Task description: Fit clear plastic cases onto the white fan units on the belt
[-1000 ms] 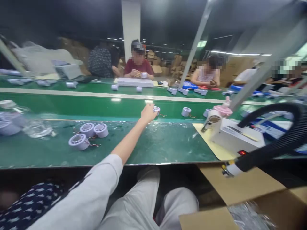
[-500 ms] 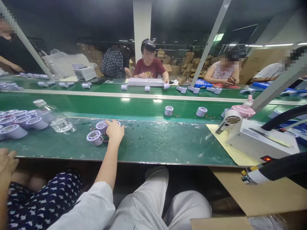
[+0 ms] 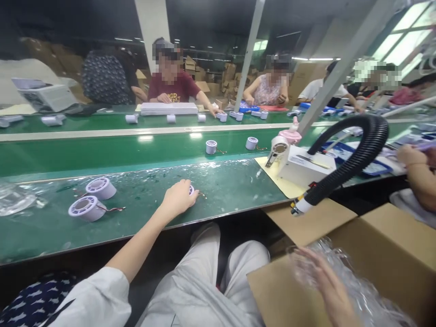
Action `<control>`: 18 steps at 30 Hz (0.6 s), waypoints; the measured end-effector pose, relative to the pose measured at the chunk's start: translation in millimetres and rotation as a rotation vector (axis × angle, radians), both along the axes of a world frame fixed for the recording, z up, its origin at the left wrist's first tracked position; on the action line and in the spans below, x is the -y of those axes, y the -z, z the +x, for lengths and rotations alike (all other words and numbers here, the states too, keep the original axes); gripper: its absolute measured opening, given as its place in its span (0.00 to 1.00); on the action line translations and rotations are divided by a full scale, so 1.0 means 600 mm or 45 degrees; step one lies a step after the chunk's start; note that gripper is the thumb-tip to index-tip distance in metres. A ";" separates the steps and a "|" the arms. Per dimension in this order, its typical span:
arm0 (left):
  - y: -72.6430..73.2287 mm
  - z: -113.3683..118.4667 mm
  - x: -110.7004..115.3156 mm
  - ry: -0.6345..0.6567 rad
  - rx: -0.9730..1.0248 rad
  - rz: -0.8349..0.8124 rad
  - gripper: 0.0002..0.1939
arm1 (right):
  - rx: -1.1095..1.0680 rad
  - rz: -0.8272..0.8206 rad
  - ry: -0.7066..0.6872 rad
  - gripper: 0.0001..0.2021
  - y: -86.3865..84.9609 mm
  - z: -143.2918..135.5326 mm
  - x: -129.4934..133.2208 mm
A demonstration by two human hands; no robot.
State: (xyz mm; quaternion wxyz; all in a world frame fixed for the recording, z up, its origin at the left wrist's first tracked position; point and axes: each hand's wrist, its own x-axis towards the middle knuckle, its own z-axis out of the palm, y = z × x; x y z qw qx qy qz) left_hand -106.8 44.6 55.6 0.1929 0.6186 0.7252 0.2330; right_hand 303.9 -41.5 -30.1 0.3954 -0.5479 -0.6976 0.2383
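My left hand (image 3: pixel 180 198) is closed round a small lilac fan housing on the green bench (image 3: pixel 225 181); the housing's rim and thin wires show past the fingers. Two more lilac fan housings (image 3: pixel 87 208) with wires lie to its left on the bench. Over the open cardboard box (image 3: pixel 282 290) at lower right, my right hand (image 3: pixel 323 277) is blurred, with a clear plastic piece at its fingers. Many clear plastic pieces (image 3: pixel 368 290) fill part of the box.
A white machine (image 3: pixel 308 167) with a black hose (image 3: pixel 357 163) stands on the bench's right. Two fan housings (image 3: pixel 211 146) sit on the green conveyor (image 3: pixel 102 156). Several people work across it. A clear bottle (image 3: pixel 15 200) lies at far left.
The view has turned right. My left hand has moved one fan housing rightward, away from the other two. My right hand has come into view over the box.
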 end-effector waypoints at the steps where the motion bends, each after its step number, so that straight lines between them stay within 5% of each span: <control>1: -0.001 0.014 0.005 0.078 0.082 -0.032 0.13 | 0.063 0.043 -0.059 0.19 -0.012 -0.032 0.008; 5: 0.016 0.083 0.034 0.510 0.473 -0.290 0.20 | 0.446 0.306 -0.282 0.21 -0.057 -0.144 0.038; 9: 0.044 0.144 0.068 0.839 0.697 -0.563 0.20 | 0.799 0.492 -0.160 0.22 -0.082 -0.191 0.040; 13: 0.051 0.168 0.090 0.982 0.639 -0.337 0.13 | 0.831 0.296 -0.122 0.15 -0.093 -0.183 0.031; 18: 0.057 0.176 0.099 0.948 0.595 -0.049 0.13 | 0.376 -0.164 -0.306 0.08 -0.099 -0.164 0.034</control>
